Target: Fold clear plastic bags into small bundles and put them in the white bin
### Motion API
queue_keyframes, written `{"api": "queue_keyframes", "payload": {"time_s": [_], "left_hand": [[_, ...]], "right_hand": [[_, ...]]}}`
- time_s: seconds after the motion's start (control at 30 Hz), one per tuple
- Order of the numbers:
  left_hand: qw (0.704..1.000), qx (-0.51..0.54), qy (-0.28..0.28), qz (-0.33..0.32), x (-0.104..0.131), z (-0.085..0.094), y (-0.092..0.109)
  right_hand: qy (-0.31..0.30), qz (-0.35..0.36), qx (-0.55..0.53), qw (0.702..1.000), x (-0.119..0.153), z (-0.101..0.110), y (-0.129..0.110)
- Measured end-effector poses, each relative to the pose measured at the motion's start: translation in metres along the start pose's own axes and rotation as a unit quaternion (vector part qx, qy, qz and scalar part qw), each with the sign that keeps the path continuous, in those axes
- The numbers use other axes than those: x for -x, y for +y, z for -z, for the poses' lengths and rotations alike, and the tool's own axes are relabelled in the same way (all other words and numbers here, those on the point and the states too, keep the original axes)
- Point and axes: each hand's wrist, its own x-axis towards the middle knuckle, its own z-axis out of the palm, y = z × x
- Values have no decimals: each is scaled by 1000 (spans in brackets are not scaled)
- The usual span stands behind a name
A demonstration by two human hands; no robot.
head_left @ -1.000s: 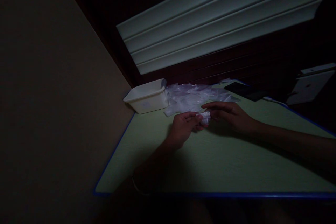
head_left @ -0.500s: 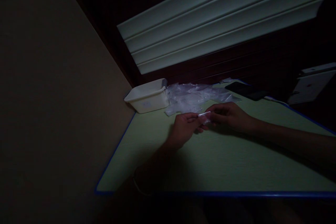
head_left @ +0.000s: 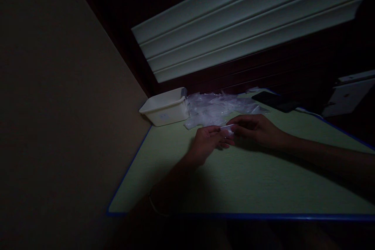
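Between my two hands, above the pale green table [head_left: 258,179], is a small clear plastic bag [head_left: 227,129] with a shiny top edge. My left hand [head_left: 207,142] pinches its left side, with some fingers behind it. The thumb and fingertips of my right hand [head_left: 254,128] close on its right upper corner. Whether anything is inside the bag I cannot tell in the dim light. Just beyond my hands lies a loose heap of similar clear plastic bags [head_left: 209,108].
A white plastic bin [head_left: 165,111] with a small label stands left of the heap, by the wall [head_left: 73,125]. A dark flat device [head_left: 275,100] lies at the back right, a pale cable [head_left: 309,112] beside it. Blue edging [head_left: 249,216] borders the table.
My left thumb has shifted off the face of the small bag, so more of the bag shows. Both hands stay in nearly the same place, still holding it.
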Motion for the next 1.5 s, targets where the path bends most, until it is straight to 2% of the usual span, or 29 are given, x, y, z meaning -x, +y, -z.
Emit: {"api": "queue_keyframes", "payload": {"time_s": [0.17,0.3,0.4,0.53,0.83,1.13,1.5], "left_hand": [[997,70,-23,31,1,1,3],[993,112,-37,29,1,2,5],[992,118,-34,20,1,3,5],[996,93,-1,11,0,5,3],[998,16,59,-32,-3,0,-1],[995,2,98,-26,-4,-2,-1],[996,22,81,-21,-1,-2,4]], "right_hand": [[7,57,106,993,2,3,-2],[19,109,160,981,1,6,-3],[14,145,175,974,1,7,-4],[-4,174,150,973,2,6,-5],[-10,15,91,996,0,2,-8],[3,-28,80,996,-3,2,-4],[22,-54,30,998,-5,2,-2]]}}
